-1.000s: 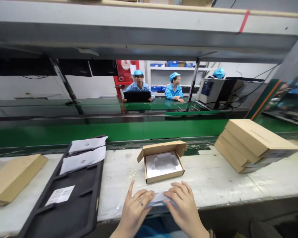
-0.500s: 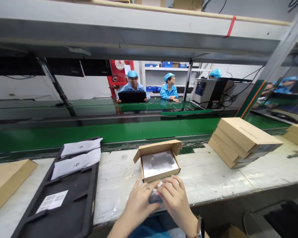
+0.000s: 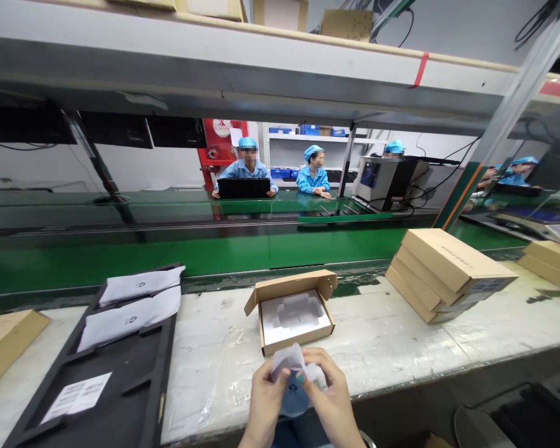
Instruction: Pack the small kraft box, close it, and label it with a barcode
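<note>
Left to right, on the white table [image 3: 205,379]: black foam tray [image 3: 133,373] carrying two white printed sleeves [image 3: 130,320]; open cardboard box [image 3: 289,317] with a white moulded insert [image 3: 294,323]; my left grip [image 3: 264,404] and right grip [image 3: 331,401], both closed, fingers pinching a white printed bag [image 3: 292,367] just in front of the box; stacked flat cartons [image 3: 441,277].

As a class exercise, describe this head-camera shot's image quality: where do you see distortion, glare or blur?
Head view: wide-angle distortion bows the grey overhead beam; the glossy green conveyor belt shows glare and mirror-like reflections; the left hand and right hand on the white wrap show no strong blur.
</note>
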`<state>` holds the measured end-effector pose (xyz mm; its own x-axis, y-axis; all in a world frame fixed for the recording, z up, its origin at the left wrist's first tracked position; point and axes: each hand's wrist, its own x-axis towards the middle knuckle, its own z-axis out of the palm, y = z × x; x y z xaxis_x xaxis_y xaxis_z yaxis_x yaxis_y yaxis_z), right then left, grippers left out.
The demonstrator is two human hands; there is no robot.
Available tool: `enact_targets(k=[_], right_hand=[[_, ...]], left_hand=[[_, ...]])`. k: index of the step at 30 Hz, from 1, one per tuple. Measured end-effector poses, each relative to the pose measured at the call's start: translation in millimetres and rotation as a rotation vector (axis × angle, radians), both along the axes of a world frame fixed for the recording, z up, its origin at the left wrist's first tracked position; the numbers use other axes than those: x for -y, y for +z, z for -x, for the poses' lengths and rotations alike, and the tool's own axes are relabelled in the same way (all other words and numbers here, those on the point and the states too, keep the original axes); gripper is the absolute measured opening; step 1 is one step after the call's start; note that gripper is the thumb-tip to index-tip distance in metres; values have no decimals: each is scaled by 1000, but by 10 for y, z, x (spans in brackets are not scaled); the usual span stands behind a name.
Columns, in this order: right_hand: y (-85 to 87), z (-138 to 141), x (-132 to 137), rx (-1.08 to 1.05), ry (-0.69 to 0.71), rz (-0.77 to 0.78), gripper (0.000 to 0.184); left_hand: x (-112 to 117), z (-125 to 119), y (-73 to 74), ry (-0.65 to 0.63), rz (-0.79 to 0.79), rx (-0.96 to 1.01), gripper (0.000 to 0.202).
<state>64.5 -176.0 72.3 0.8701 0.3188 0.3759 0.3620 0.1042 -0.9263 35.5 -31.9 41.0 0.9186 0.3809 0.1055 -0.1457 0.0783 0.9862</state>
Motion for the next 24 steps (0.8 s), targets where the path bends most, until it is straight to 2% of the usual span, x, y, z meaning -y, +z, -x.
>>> enact_targets(k=[3,5,7,12,14,17,20,22,24], right_hand=[[-66,66,-111,-40,-29,-119,13],[-55,98,-155,-59,-72,-186,13],[5,109,-181,-52,-130,-227,14],[190,60,-176,2,-248,-182,11],[201,22,-170,-9,-274,-140,12],[129,-21,-210,-29,-308,-116,19],[0,-17,-330,-50,-334,-143,25],[-92,4,-432,-101,-333,-152,38],[-175,15,-521,-168,-324,-144,43]], left_hand=[[77,59,-42,60,126,-7,48],[115,76,-15,90,223,-18,46],[134,59,47,125,255,-8,46],[65,-63,249,190,82,79,44],[27,-92,299,247,-50,123,40],[22,-99,302,401,-223,141,38],[55,-112,254,545,-192,73,40],[62,-140,235,553,-111,23,43],[41,-171,244,549,-125,43,44]])
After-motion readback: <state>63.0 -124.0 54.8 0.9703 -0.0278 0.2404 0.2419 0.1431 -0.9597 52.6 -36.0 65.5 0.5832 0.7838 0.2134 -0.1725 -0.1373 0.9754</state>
